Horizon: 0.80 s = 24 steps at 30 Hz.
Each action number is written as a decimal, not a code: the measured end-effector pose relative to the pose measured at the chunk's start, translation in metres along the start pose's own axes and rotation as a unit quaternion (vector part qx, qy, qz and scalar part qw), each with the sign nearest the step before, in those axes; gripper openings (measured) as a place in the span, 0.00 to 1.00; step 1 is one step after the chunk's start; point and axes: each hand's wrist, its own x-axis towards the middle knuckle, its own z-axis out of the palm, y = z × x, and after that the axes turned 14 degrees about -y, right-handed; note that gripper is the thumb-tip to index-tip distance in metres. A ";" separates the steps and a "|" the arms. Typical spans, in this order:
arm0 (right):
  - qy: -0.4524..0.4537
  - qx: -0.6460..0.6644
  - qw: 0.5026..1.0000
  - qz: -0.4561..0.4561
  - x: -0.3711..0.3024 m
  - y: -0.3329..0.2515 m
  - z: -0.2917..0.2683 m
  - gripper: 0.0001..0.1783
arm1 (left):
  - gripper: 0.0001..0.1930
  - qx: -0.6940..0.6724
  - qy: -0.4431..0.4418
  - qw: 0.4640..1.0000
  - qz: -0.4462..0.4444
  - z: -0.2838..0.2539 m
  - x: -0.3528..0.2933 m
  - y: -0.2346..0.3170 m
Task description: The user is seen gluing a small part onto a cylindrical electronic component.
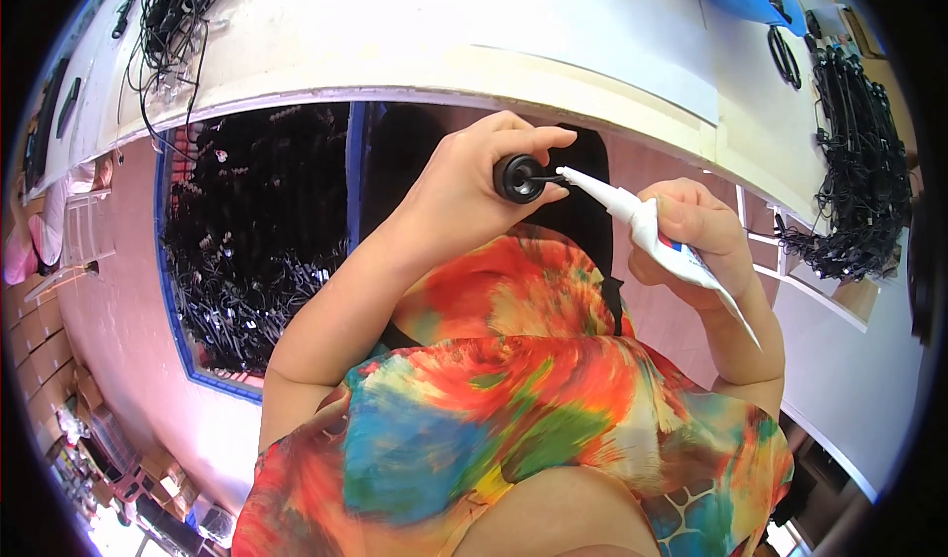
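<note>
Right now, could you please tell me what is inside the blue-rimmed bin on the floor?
The blue-rimmed bin holds a heap of black cable parts. Its bottom is covered by them, and the left forearm hides its near corner.

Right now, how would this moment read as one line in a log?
left hand: holds small black round part | right hand: holds white tube | nozzle tip at the part | white table ahead

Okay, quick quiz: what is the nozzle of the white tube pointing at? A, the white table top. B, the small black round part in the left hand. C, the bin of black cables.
B: the white tube in the right hand has its nozzle at the small black round part pinched in the left hand.
</note>
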 end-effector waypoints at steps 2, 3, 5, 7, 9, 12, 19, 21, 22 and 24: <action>-0.006 0.002 1.000 0.017 0.004 -0.001 0.006 0.14 | 0.21 -0.003 -0.007 1.000 0.012 0.000 0.000 -0.003; 0.029 -0.021 0.999 0.028 0.008 0.000 0.010 0.14 | 0.21 -0.003 -0.010 1.000 0.008 0.001 -0.001 -0.004; 0.062 -0.045 0.996 0.042 0.014 0.001 0.015 0.14 | 0.23 0.005 0.005 1.000 0.023 0.001 -0.001 -0.006; 0.065 -0.072 0.994 0.054 0.018 0.001 0.017 0.14 | 0.24 0.012 0.006 0.999 0.030 0.001 -0.002 -0.008; 0.072 -0.062 0.994 0.056 0.020 0.001 0.019 0.15 | 0.24 0.012 0.011 0.999 0.038 0.002 -0.003 -0.007; 0.073 -0.058 0.994 0.057 0.021 0.003 0.018 0.15 | 0.24 0.016 0.008 0.999 0.038 0.002 -0.004 -0.007; 0.027 -0.054 0.996 0.065 0.021 0.006 0.016 0.14 | 0.24 -0.002 0.004 0.999 0.049 0.003 -0.007 -0.006; 0.032 -0.066 0.995 0.062 0.023 0.008 0.020 0.13 | 0.23 -0.030 0.007 0.999 0.025 0.006 -0.006 -0.004; 0.019 -0.097 0.992 0.081 0.023 0.007 0.020 0.13 | 0.23 -0.043 0.005 0.999 0.027 0.005 -0.007 -0.004; 0.017 -0.133 0.985 0.107 0.026 -0.001 0.024 0.14 | 0.23 -0.044 0.008 0.999 0.025 0.005 -0.007 -0.007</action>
